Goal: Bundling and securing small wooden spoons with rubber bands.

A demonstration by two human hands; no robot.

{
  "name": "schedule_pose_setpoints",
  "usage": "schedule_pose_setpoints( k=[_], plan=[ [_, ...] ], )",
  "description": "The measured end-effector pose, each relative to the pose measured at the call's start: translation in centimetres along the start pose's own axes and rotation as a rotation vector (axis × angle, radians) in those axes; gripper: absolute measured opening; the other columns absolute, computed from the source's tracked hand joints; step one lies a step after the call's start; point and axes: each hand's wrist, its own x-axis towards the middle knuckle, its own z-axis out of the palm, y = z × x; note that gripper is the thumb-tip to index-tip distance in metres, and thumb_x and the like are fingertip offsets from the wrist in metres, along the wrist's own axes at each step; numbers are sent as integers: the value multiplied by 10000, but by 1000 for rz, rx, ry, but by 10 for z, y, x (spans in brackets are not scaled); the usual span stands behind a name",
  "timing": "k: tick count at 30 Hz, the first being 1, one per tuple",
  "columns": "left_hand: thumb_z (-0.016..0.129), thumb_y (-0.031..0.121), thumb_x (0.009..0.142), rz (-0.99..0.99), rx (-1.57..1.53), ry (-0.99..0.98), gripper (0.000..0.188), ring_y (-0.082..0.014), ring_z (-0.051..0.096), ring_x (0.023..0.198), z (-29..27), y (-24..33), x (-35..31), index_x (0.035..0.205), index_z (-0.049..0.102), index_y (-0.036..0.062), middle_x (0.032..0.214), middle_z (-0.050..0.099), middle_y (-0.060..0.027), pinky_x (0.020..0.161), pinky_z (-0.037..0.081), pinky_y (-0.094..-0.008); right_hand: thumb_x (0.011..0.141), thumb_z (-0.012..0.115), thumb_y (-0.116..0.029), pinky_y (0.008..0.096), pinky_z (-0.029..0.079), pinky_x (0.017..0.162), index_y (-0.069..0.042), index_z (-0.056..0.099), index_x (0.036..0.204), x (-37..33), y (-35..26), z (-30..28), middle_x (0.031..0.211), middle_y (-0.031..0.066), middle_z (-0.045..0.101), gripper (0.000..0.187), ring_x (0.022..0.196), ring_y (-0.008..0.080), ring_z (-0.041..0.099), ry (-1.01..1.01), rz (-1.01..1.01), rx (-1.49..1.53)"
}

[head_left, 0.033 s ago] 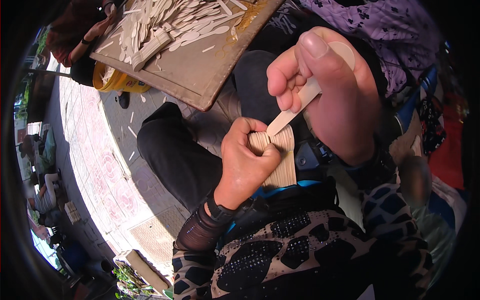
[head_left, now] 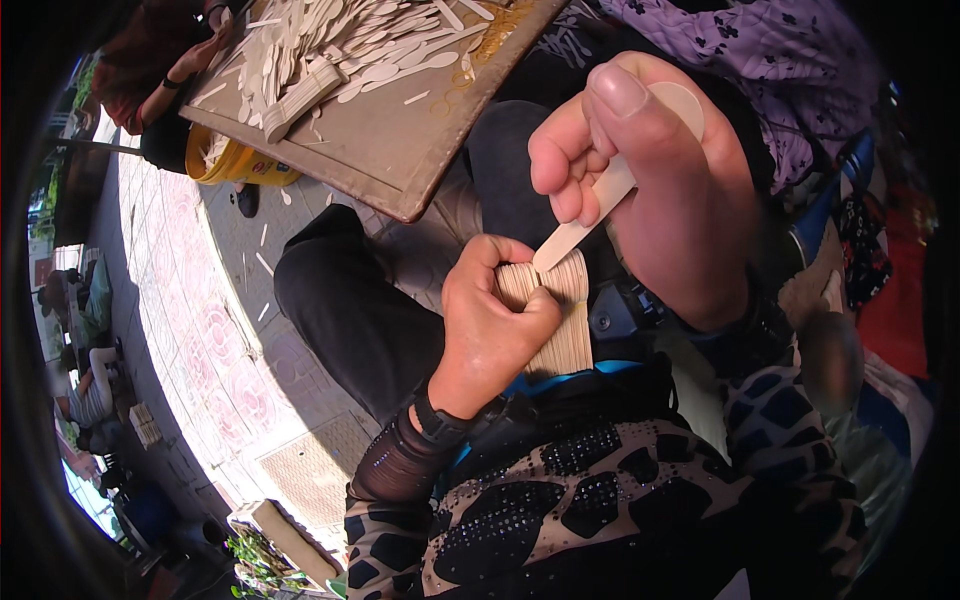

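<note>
In my lap my left hand [head_left: 490, 330] is closed around a thick stack of flat wooden spoons [head_left: 562, 345], its thumb and fingers pressing on the side. A thin band seems to cross the stack. Above it my right hand [head_left: 660, 170] grips a single wooden spoon [head_left: 612, 190], thumb raised and fingers curled around the middle. The wide round end of that spoon points up and away to the right. Its narrow end touches the top of the stack, between the spoon edges next to my left thumb.
Ahead stands a brown tray table [head_left: 385, 150] with a heap of loose wooden spoons [head_left: 310, 50], a bundled stack [head_left: 303, 100] and yellow rubber bands [head_left: 500, 35]. A yellow bucket [head_left: 235, 165] is under its left corner. Another person's hand [head_left: 205, 48] works at the far left.
My right hand has shifted very slightly left with the spoon. The left hand and the stack stay where they were.
</note>
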Motion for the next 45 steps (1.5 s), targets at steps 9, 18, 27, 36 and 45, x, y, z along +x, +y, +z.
schedule_pose_setpoints(
  k=[9,18,27,36,45],
  plan=[
    [599,-22,719,35,-108,-19,242,-2,436,572,3,-1,-3,945,515,-15,739,519,15,479,341,-174,928,500,-302,200,384,506,-44,527,709,10,1,6,636,49,568,339,533,60,478,-144,-54,-58],
    [598,-23,716,6,-79,-16,249,0,413,551,5,-5,-5,949,510,-10,723,498,23,460,324,-178,914,539,-261,199,369,479,-73,532,707,21,14,11,614,2,546,279,524,44,455,-181,-117,-117],
    [596,-20,710,132,-31,45,264,-34,450,688,8,-12,-5,958,506,-10,817,502,-4,583,388,-192,918,538,-232,205,360,476,-66,520,689,16,12,12,590,-25,516,283,525,30,435,-181,-197,-183],
    [578,-37,707,42,-117,-13,251,-28,451,699,10,-1,-7,945,505,-3,827,507,9,580,373,-177,930,531,-202,201,369,460,-57,516,688,16,17,10,584,-22,510,283,520,27,448,-175,-282,-203],
    [569,-43,708,-85,-235,-230,222,18,403,614,-4,-2,4,909,504,27,746,488,59,519,303,-150,919,531,-271,199,384,478,-60,534,697,15,10,-1,609,29,556,307,509,55,480,-144,15,43]
  ],
)
